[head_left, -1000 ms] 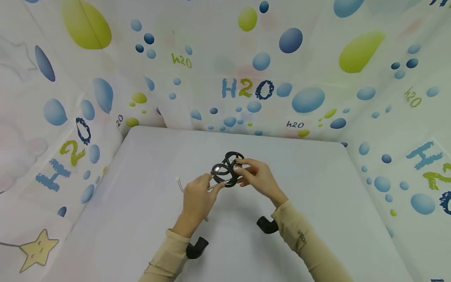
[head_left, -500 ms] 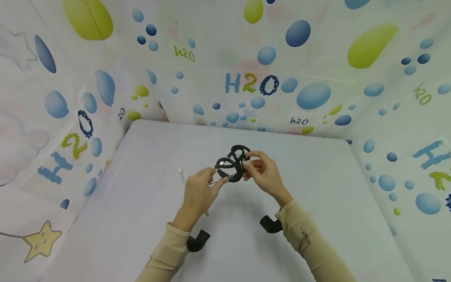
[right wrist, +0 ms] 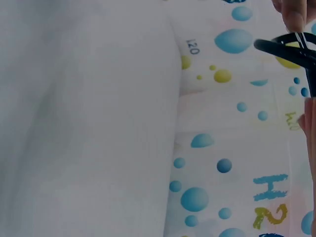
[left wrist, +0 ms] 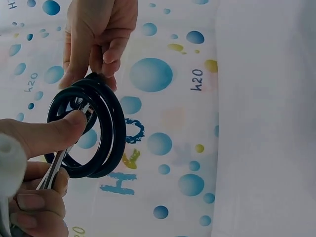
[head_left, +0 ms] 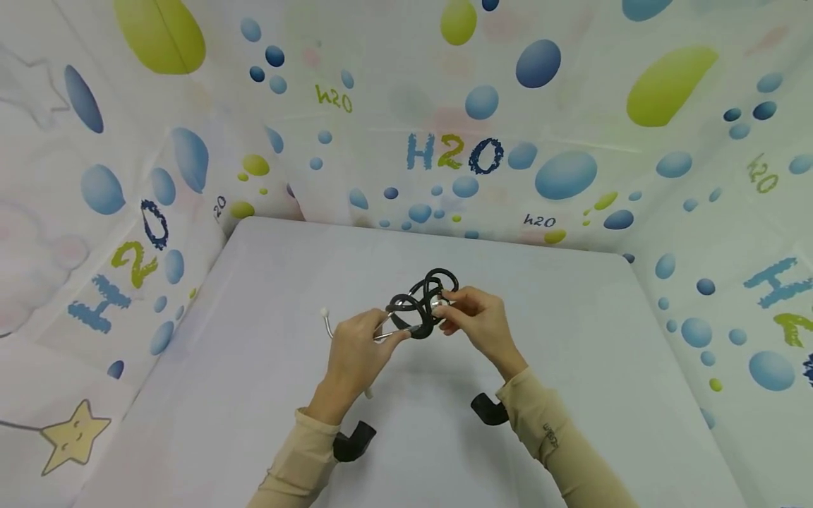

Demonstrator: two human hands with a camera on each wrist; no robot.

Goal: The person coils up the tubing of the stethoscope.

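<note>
**Stethoscope bunched up between two hands, lifted over a white counter**

So the left hand (head_left: pixel 360 347) has its grip clamped on the two metal tubes (head_left: pixel 392 335) of a stethoscope (head_left: pixel 421 331), thumb on one side, fingers on the other; the right hand (head_left: pixel 479 321) is pinching too, thumb and index finger together on the silvery chest piece (head_left: pixel 437 303). The whole thing is up in the air between the hands, over the counter (head_left: pixel 540 303); the black tubing (left wrist: pixel 117 126) is bunched in loops, and in the left wrist view those loops hang just past the left thumb, with the right hand's fingers at their top end.

One white eartip (head_left: pixel 325 312) pokes out past the left hand on a bent metal end; a second tip (head_left: pixel 368 393) peeks out beneath the same hand, near the wrist. The right wrist view doesn't help a lot; it catches only part of the tubing and bits of hands along its right edge.

Further out, both sleeves (head_left: pixel 559 441) are beige, each with a bent black piece (head_left: pixel 353 443) beside the cuff; behind the counter and on both sides there's white cloth (head_left: pixel 375 49) with blue and green drops plus "H2O" lettering (head_left: pixel 449 152); a yellow cartoon star (head_left: pixel 76 437) sits low on the left.
</note>
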